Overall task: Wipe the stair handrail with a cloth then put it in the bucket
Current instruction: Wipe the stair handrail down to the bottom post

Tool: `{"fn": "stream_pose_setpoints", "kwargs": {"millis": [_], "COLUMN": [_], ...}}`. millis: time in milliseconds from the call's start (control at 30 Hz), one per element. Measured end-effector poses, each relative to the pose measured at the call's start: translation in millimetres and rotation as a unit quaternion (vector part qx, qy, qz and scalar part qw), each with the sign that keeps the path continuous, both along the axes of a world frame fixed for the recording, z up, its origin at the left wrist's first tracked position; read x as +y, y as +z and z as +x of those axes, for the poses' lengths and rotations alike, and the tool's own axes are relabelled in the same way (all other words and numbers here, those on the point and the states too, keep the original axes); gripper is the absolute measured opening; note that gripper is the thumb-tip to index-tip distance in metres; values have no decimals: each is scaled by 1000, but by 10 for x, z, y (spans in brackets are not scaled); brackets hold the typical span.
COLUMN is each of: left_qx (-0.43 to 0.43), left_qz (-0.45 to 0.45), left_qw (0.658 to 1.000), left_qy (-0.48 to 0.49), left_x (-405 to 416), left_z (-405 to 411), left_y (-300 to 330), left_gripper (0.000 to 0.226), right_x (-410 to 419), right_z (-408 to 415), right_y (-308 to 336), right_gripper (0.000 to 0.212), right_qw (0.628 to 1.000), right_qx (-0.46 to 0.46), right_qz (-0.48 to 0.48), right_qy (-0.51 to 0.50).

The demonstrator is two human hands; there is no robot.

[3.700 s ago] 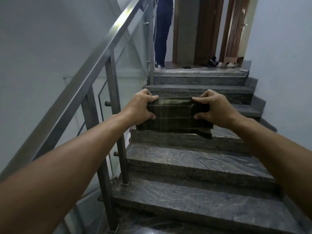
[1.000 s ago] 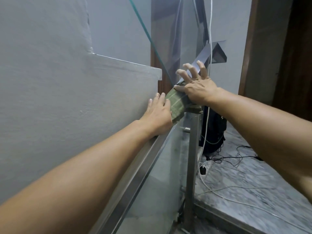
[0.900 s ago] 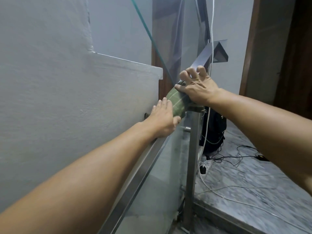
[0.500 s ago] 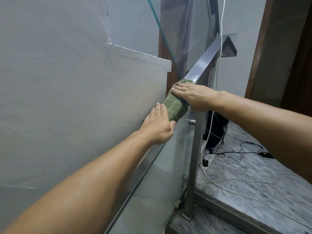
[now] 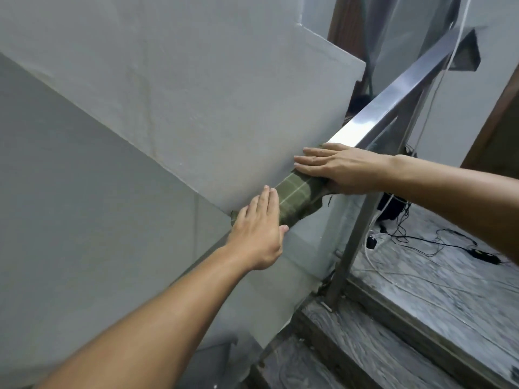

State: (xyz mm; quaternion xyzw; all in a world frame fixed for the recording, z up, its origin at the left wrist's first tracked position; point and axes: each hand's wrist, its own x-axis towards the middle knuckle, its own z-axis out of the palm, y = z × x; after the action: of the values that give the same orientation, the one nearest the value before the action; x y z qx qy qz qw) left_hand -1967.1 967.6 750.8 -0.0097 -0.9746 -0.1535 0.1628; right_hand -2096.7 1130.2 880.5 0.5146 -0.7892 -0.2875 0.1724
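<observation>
Nearest the camera, the left forearm reaches up along the rail line. The left hand [image 5: 259,234] lies flat, fingers together and extended, palm pressing the lower end of the green plaid cloth [image 5: 295,199] — not gripping it, simply bearing down.

The cloth is draped over the sloping steel handrail [image 5: 393,99], wrapped across its top face and hanging a little over the side toward the stairs. Beyond it, the right hand [image 5: 339,168] is also flat and unclenched, fingers straight, pinning the cloth's upper end where bright bare metal begins.

Further off: a steel baluster post [image 5: 354,240] below the rail, grey stone steps [image 5: 393,346], and cables [image 5: 432,242] trailing over the landing. No bucket is visible.

Judgement — wiping is under way; the bucket step is not yet done.

Risks: with neither hand closed on it, the cloth could slide off and drop on the wall side of the rail if pressure lapses. Uneven pushing could bunch it so the rail's side faces go unwiped. The loose cables are a trip hazard on the landing.
</observation>
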Motion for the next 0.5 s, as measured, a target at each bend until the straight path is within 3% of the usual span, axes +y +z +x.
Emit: {"fn": "stream_pose_setpoints", "kwargs": {"millis": [133,300,500], "left_qx": [-12,-25,-28], "left_qz": [11,12,45], "left_qw": [1000,998,995], "left_qy": [23,52,84], "left_x": [-258,-606,-1023], "left_z": [495,1142,1902], "left_y": [-339,-821,-1362], "left_gripper": [72,72,71], "right_x": [-344,-775,-1233], "right_z": [402,941,1518], "right_y": [-289,-715,-1360], "right_gripper": [94,63,63], "right_qw": [996,993,981], "right_qx": [-84,-85,-60], "right_qz": [32,33,62], "right_qy": [-18,69,172]}}
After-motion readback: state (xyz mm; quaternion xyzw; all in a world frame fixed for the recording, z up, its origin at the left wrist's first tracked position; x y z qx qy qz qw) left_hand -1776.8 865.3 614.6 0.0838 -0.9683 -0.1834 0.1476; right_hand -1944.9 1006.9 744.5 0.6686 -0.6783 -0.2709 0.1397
